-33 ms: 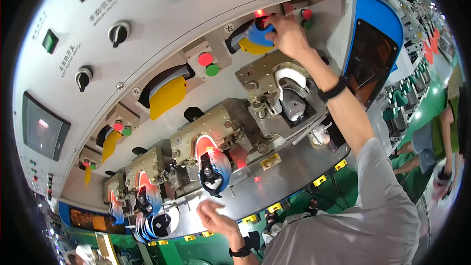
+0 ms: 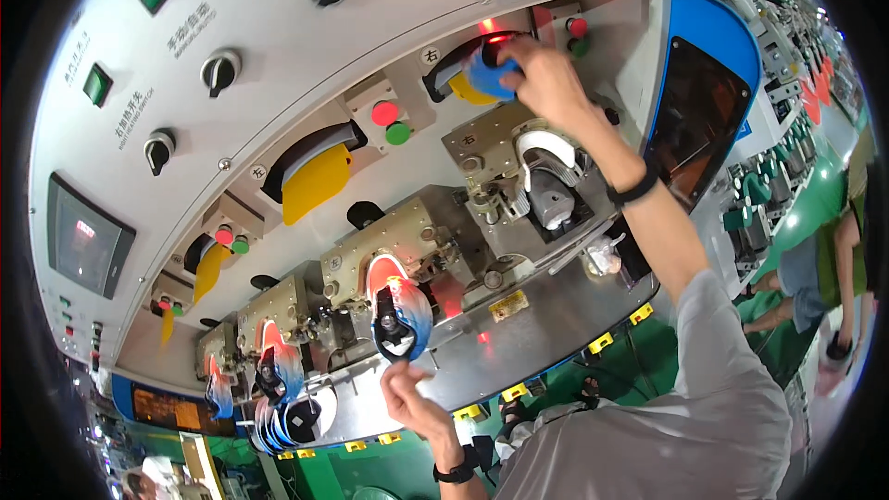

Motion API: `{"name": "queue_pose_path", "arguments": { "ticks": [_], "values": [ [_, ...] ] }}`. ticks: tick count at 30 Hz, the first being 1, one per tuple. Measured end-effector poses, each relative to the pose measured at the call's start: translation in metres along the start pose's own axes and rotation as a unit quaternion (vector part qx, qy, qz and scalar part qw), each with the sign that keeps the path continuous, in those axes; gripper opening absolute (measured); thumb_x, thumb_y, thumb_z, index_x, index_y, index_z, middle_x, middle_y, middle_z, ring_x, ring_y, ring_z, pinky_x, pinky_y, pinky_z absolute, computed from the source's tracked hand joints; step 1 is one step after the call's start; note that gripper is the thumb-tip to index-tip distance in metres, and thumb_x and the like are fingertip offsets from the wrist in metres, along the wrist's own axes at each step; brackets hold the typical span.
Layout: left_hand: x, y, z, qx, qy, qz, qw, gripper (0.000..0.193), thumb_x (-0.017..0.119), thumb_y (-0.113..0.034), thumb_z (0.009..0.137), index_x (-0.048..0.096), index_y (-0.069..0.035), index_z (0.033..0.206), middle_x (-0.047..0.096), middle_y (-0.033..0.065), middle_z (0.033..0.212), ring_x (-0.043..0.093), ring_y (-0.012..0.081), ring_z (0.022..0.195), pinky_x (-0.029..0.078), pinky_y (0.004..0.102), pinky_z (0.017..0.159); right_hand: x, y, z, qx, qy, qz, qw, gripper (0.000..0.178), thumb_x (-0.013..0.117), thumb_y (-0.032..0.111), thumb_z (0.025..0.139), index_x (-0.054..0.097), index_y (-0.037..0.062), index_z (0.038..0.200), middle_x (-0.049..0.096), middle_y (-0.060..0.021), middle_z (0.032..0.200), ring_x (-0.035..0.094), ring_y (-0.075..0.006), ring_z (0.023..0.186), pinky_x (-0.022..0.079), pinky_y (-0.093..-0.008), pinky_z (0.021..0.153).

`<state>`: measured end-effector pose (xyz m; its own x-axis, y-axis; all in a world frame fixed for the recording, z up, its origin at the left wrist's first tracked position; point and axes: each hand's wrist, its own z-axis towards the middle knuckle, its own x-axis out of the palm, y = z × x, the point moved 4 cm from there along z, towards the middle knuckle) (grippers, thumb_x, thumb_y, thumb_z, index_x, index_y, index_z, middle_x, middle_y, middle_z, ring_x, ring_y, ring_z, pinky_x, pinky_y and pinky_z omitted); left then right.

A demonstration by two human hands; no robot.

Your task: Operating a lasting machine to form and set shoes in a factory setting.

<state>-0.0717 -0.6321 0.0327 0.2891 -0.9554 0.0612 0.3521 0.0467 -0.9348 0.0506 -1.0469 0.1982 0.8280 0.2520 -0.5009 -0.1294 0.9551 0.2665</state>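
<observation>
Left hand [image 2: 419, 405] now higher, 6 o'clock, just below red-and-blue shoe upper [image 2: 419, 317]; fingers curled, closure and contact unclear. Right hand [image 2: 553, 85], near 1 o'clock, pinches blurred blue piece [image 2: 489, 77] beside yellow flap [image 2: 465, 89]. Hands thus occupy separate stations.

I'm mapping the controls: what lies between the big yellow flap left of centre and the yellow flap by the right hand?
In the head view, a red push button and a green push button lie between them.
</observation>
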Motion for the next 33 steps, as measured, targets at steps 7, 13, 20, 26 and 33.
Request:
{"name": "queue_pose_path", "arguments": {
  "ticks": [7, 13, 20, 26, 33],
  "values": [
    [0.134, 0.0, -0.045, -0.326, 0.236, -0.339, 0.85, 0.07, 0.045, -0.054, 0.098, 0.047, 0.009, 0.128, 0.058, 0.0214, 0.125, 0.06, 0.0293, 0.113, 0.047, 0.0425, 0.098, -0.112, 0.102, -0.199, -0.017, 0.097, 0.12, 0.988, 0.023, 0.067, 0.008, 0.08, 0.059, 0.0057, 0.101, 0.057, -0.0075, 0.097, 0.063, -0.0275, 0.08, 0.054, -0.037, 0.062],
    [0.178, 0.042, -0.08, -0.449, 0.194, -0.363, 0.793, 0.034, 0.042, -0.025, 0.104, 0.055, -0.001, 0.124, 0.065, 0.0088, 0.119, 0.063, 0.021, 0.107, 0.049, 0.0384, 0.095, -0.141, 0.097, -0.262, 0.011, 0.172, 0.146, 0.974, 0.025, 0.072, 0.008, 0.078, 0.063, 0.0056, 0.101, 0.058, -0.005, 0.102, 0.065, -0.0193, 0.082, 0.053, -0.029, 0.056],
    [0.222, 0.1, -0.08, -0.53, 0.211, -0.362, 0.737, 0.029, 0.046, -0.02, 0.102, 0.057, -0.002, 0.122, 0.064, 0.0094, 0.121, 0.063, 0.0223, 0.107, 0.051, 0.0401, 0.096, -0.091, -0.025, -0.314, 0.636, 0.038, 0.524, 0.565, 0.037, 0.062, 0.034, 0.095, 0.059, 0.0011, 0.111, 0.063, -0.0048, 0.092, 0.052, -0.0103, 0.05, 0.033, -0.0202, 0.039],
    [0.261, 0.126, -0.057, -0.494, 0.211, -0.362, 0.762, 0.025, 0.049, -0.015, 0.101, 0.059, 0.001, 0.118, 0.065, 0.0095, 0.115, 0.063, 0.0217, 0.105, 0.05, 0.0376, 0.095, -0.011, -0.06, -0.31, 0.684, 0.121, 0.543, 0.471, 0.034, 0.062, 0.039, 0.095, 0.057, 0.0057, 0.088, 0.056, -0.0018, 0.066, 0.046, -0.0089, 0.043, 0.027, -0.0205, 0.035],
    [0.276, 0.133, -0.032, -0.479, 0.197, -0.303, 0.8, 0.022, 0.051, -0.019, 0.101, 0.065, -0.002, 0.102, 0.069, 0.0046, 0.091, 0.067, 0.0161, 0.074, 0.058, 0.031, 0.065, 0.013, -0.08, -0.295, 0.66, 0.055, 0.514, 0.544, 0.032, 0.066, 0.035, 0.093, 0.06, 0.0067, 0.08, 0.054, -0.001, 0.059, 0.047, -0.0085, 0.039, 0.031, -0.0228, 0.032]
  ]
}}
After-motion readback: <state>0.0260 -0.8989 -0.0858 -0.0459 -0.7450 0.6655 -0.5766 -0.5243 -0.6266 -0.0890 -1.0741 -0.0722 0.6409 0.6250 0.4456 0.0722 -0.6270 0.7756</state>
